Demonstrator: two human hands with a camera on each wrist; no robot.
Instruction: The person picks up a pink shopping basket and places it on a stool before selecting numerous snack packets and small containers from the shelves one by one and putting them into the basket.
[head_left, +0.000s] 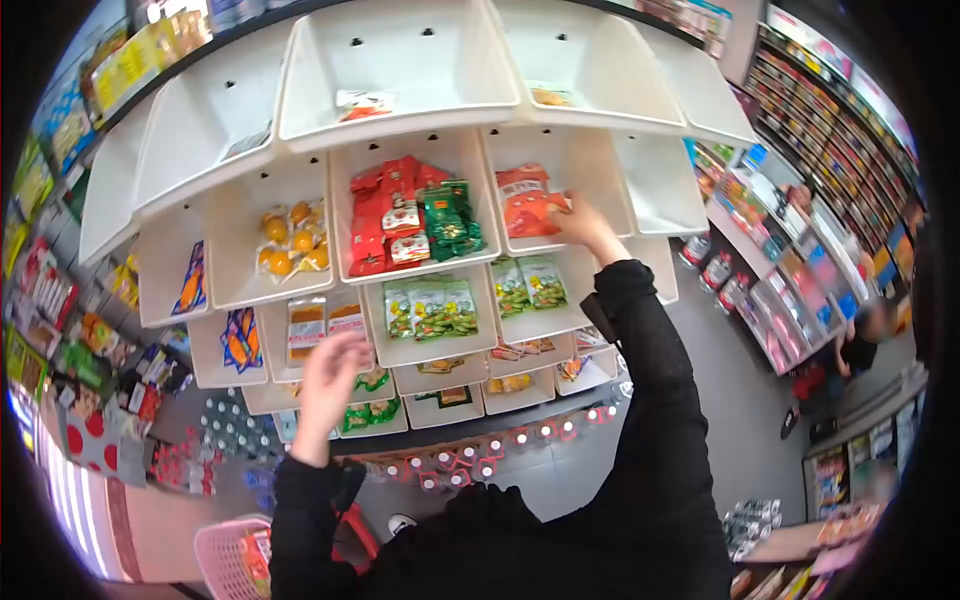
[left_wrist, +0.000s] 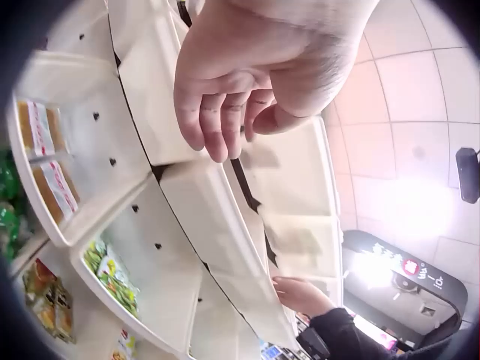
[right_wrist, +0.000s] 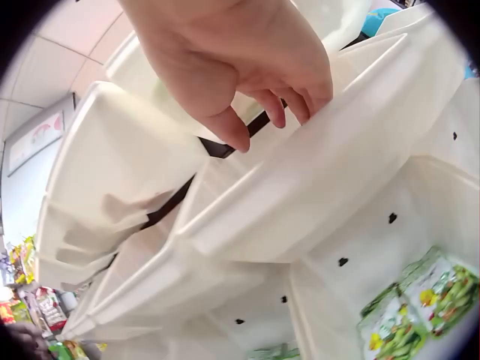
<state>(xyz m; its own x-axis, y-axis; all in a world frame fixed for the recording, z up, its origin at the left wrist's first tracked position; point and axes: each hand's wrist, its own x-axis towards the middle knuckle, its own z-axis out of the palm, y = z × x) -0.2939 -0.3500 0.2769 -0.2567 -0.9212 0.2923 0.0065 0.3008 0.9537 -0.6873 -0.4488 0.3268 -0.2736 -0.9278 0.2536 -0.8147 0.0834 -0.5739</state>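
Observation:
My right hand (head_left: pixel 585 222) reaches into a white bin (head_left: pixel 590 165) in the upper middle of the rack. Its fingertips are right at the edge of a red-orange snack packet (head_left: pixel 526 200). In the right wrist view, the thumb stands apart from the fingers (right_wrist: pixel 274 109), and the bin's front wall hides some fingertips. My left hand (head_left: pixel 335 385) hangs in front of the lower bins with loosely bent fingers and nothing in it. Behind it lie brown packets with a white label (head_left: pixel 307 325).
Nearby bins hold red packets (head_left: pixel 370 210), dark green packets (head_left: pixel 452 220), yellow-orange round snacks (head_left: pixel 293 240) and green snack bags (head_left: pixel 430 308). Bottles (head_left: pixel 445 460) line the floor under the rack. A pink basket (head_left: pixel 222 560) stands at lower left. A person (head_left: pixel 858 345) is at the far right.

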